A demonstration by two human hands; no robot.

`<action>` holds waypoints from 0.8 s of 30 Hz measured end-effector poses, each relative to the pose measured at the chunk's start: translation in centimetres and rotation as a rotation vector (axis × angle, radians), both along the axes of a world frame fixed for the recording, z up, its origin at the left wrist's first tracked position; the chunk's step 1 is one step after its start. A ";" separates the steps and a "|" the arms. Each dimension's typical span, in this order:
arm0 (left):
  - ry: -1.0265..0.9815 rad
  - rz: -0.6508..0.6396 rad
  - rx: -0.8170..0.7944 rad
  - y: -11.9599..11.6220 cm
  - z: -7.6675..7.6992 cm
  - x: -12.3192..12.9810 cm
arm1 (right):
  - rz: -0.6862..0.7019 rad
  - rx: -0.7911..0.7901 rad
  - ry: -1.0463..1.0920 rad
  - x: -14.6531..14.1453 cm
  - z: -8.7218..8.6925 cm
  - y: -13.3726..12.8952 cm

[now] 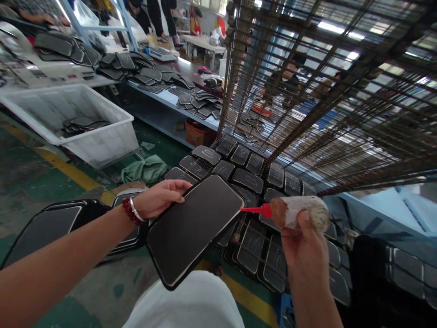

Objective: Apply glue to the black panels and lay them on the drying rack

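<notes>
My left hand (164,198) grips the upper left edge of a dark rounded panel (196,230) with a pale line along its border. The panel is tilted over my lap. In my right hand (307,237) is a whitish, stained bottle (300,213), lying nearly level with fingers wrapped round it. Its red nozzle (254,210) points left, and the tip is at the panel's right corner. Behind and below the panel, several similar dark panels (248,180) lie in rows on a wire rack, some with pale marks.
Wire racks (307,91) rise at the upper right. A white bin (99,136) with dark pieces stands at the left. Piles of dark pieces (153,75) cover a long bench. More panels (51,225) lie by my left forearm. A green cloth (145,170) is on the floor. People are in the background.
</notes>
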State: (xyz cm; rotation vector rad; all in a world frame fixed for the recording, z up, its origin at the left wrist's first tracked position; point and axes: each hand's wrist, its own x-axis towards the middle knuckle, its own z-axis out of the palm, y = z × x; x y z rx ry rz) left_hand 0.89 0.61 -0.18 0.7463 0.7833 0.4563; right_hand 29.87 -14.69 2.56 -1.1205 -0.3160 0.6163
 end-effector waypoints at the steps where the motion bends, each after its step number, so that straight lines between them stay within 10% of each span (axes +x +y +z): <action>1: -0.004 0.007 -0.005 0.0 0.0 0.0 | 0.000 -0.002 0.000 -0.2 -0.1 0.0; 24: 0.090 0.203 -0.057 0.1 -0.2 0.9 | 0.213 -0.057 -0.026 -4.6 -2.1 -1.8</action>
